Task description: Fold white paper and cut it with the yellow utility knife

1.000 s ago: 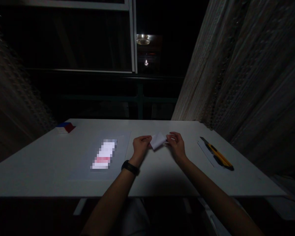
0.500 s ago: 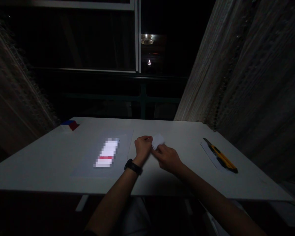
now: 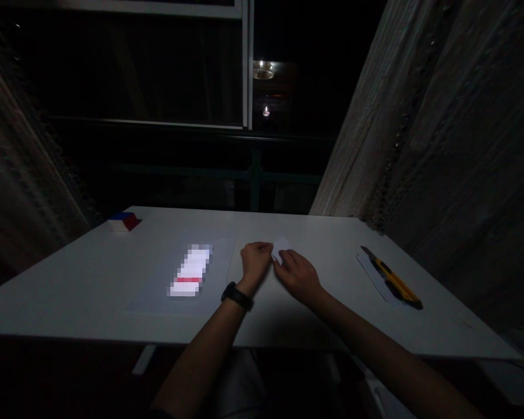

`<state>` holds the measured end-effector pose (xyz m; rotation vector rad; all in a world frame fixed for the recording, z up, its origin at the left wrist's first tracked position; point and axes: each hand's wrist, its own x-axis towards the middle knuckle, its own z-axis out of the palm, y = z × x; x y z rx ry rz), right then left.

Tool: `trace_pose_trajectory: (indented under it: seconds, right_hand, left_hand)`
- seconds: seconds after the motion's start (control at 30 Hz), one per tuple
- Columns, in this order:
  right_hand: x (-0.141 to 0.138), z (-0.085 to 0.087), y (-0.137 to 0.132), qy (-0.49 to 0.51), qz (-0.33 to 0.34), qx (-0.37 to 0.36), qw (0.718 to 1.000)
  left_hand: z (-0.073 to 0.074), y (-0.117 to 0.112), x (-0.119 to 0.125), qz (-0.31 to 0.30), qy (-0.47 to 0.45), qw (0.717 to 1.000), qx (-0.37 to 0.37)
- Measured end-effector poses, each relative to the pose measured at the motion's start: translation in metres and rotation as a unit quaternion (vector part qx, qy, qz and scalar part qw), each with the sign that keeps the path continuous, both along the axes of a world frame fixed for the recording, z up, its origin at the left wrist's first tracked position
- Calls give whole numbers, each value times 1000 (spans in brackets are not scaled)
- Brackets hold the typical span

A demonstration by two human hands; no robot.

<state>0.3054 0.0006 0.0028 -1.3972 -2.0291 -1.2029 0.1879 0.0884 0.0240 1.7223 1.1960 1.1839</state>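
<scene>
A small folded white paper [image 3: 281, 245] sits at the middle of the white table [image 3: 91, 273], mostly covered by my hands. My left hand [image 3: 255, 262], with a black watch on its wrist, is closed and pinches the paper's left side. My right hand [image 3: 297, 274] lies over the paper's near edge with its fingers pressed down on it. The two hands touch each other over the paper.
A yellow and black utility knife [image 3: 393, 278] lies on a paper strip at the right. A lit, blurred sheet [image 3: 191, 271] lies left of my hands. A red, blue and white cube [image 3: 124, 221] sits at the far left corner. Curtains hang on both sides of a dark window.
The paper was held up between both hands; it has come down to the table. My right hand moved left and nearer, onto the paper's near edge.
</scene>
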Motion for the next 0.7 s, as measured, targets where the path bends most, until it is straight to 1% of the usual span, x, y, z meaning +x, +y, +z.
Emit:
trace_pose_trajectory:
  seconds: [0.1,0.2,0.27,0.3,0.33,0.37,0.4,0.43,0.5,0.53,0.57,0.6,0.63,0.67,0.7]
  right_hand:
    - [4,-3,0,37,25,-17,999]
    - [8,-1,-2,105,40,-48,993]
    - [12,3,-3,179,61,-66,980]
    - [14,5,-3,231,78,-73,967]
    - [16,8,-3,295,95,-79,948]
    - [19,11,-3,368,112,-86,919]
    - [21,14,-2,445,126,-97,881]
    - [24,17,-1,519,137,-114,836]
    - [29,21,1,640,150,-159,737]
    - [31,22,2,681,156,-181,693]
    - [33,23,2,709,161,-201,657]
    - [35,24,2,729,165,-217,628]
    - [36,25,2,742,168,-229,607]
    - [37,26,1,748,171,-239,595]
    - [37,26,1,747,173,-248,592]
  left_hand:
    - [2,-3,0,-5,11,1000,22]
    - [8,-8,-2,-3,45,996,79]
    - [12,-10,-4,0,58,989,136]
    - [13,-11,-4,2,54,985,165]
    - [14,-10,-4,2,39,981,189]
    - [15,-9,-4,-7,13,979,204]
    - [16,-8,-4,-29,-18,979,203]
    - [16,-6,-4,-61,-49,980,182]
    - [15,-3,-2,-135,-100,981,100]
    - [14,-1,-2,-162,-117,978,54]
    - [14,0,-1,-176,-129,976,14]
    - [13,0,-1,-183,-136,974,-13]
    - [13,1,-1,-183,-139,973,-32]
    - [12,1,-1,-174,-138,974,-43]
    - [12,1,-1,-157,-133,977,-46]
